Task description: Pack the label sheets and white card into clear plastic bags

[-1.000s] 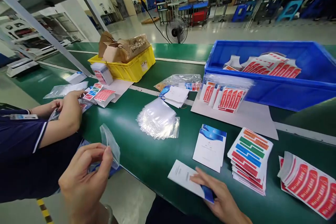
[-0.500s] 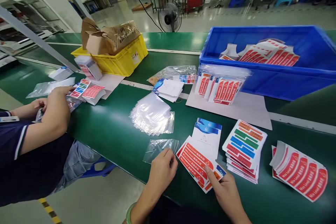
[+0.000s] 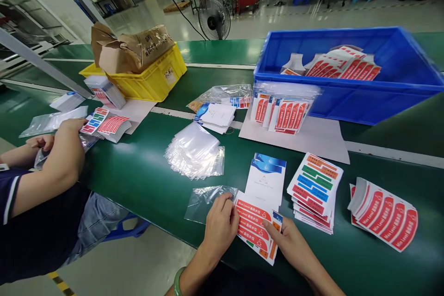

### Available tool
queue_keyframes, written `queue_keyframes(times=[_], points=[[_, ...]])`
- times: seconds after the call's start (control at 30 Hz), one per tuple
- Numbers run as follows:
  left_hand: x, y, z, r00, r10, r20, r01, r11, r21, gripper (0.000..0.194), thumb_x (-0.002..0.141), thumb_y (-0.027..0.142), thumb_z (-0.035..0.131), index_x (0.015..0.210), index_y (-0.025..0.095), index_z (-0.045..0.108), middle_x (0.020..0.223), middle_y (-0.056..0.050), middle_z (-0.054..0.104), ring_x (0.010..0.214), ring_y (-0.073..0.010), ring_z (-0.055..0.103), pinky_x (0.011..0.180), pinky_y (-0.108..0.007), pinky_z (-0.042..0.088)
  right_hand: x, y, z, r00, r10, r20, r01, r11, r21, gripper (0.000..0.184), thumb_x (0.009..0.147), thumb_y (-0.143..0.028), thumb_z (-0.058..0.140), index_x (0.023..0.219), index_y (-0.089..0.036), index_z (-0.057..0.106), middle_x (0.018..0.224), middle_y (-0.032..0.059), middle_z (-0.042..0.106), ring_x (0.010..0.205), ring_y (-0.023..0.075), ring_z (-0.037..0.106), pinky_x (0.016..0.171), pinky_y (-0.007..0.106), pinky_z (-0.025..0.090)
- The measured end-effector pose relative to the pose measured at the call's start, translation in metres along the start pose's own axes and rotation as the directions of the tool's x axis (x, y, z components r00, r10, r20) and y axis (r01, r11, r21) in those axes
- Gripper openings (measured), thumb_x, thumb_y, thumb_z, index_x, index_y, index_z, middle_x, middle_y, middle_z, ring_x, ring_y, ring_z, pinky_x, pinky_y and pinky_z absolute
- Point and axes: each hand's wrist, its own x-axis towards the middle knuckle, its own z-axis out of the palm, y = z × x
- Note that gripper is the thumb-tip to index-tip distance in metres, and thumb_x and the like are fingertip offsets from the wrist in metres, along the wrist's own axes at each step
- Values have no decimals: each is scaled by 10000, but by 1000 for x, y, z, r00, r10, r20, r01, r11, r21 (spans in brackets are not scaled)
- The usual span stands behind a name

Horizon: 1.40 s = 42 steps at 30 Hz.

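My left hand [image 3: 218, 228] pinches the open edge of a clear plastic bag [image 3: 204, 201] that lies flat on the green table [image 3: 138, 171]. My right hand [image 3: 289, 243] grips a small stack of red sticker sheets and cards [image 3: 255, 229], its left end touching the bag's mouth. Just behind lies a pile of white and blue booklets [image 3: 265, 178]. To the right sit a stack of multicolour label sheets [image 3: 314, 189] and a pile of red label sheets [image 3: 383, 212].
A heap of clear bags [image 3: 194, 150] lies in the middle. A blue bin [image 3: 347, 97] with red labels stands at the back right, a yellow bin [image 3: 152, 78] at the back left. A co-worker's arm [image 3: 52, 166] works at the left beside more labels.
The view shifted left and down slightly. My right hand has slid the sticker stack left until it meets the bag's mouth, and my left hand now holds the bag's edge against it.
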Motion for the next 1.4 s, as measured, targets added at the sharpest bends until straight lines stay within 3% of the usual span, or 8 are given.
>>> queue_keyframes(times=[0.27,0.37,0.5,0.7,0.97,1.17,1.3,1.4], points=[[-2,-4,-3,999,28,-41,-28,1000,-13,119,903,121,437,825,205,468,1068,-70,607,921,-183,622,752,-310,536,2,8,15,999,-19,26,20,999,-41,497,757,-575,699,1005,-144,693,911,107,762,746,290,708,698,386,560],[-1,-8,-6,999,9,-53,-9,1000,-8,113,896,135,459,806,204,456,1081,-84,603,903,-195,629,706,-311,532,2,7,12,998,-2,62,2,1000,-3,492,768,-560,697,1040,-150,681,944,105,759,746,290,712,709,401,564],[-2,-8,-7,997,81,0,-81,996,-38,111,888,126,464,814,209,466,1069,-66,612,912,-178,629,710,-280,531,3,3,6,996,1,93,1,1000,-18,477,784,-519,699,1084,-150,658,976,106,755,803,296,713,760,413,562],[-3,-6,-6,992,121,17,-120,991,-53,121,907,117,429,841,202,484,1043,-83,609,898,-186,614,718,-303,521,4,-1,8,998,36,58,-34,999,-26,543,781,-592,657,1090,-146,640,995,106,749,841,301,713,811,432,554],[-2,-6,-12,976,204,81,-199,978,-66,86,916,129,445,886,195,490,988,-71,604,837,-172,590,695,-287,503,11,15,20,999,-34,-42,32,999,-42,601,728,-677,649,947,-118,681,763,98,742,676,291,691,656,397,540],[-5,8,-19,974,168,150,-136,969,-207,107,927,133,417,860,193,475,891,-53,558,759,-150,542,662,-270,479,10,6,29,995,-96,-19,93,987,-131,569,835,-658,538,1030,-139,669,936,110,731,798,275,672,740,385,526],[-7,14,-24,989,121,85,-88,944,-318,108,921,121,426,873,200,482,903,-53,548,796,-149,549,684,-261,480,3,2,33,989,-79,-124,66,992,-107,685,812,-745,465,1166,-182,629,1092,106,694,857,258,649,813,370,524],[-6,14,-26,995,99,24,-85,937,-340,119,908,101,431,890,205,486,915,-54,547,771,-137,562,644,-239,475,3,5,32,995,-72,-69,69,997,-47,646,784,-735,521,1179,-230,601,1080,86,687,758,230,646,767,351,547]])
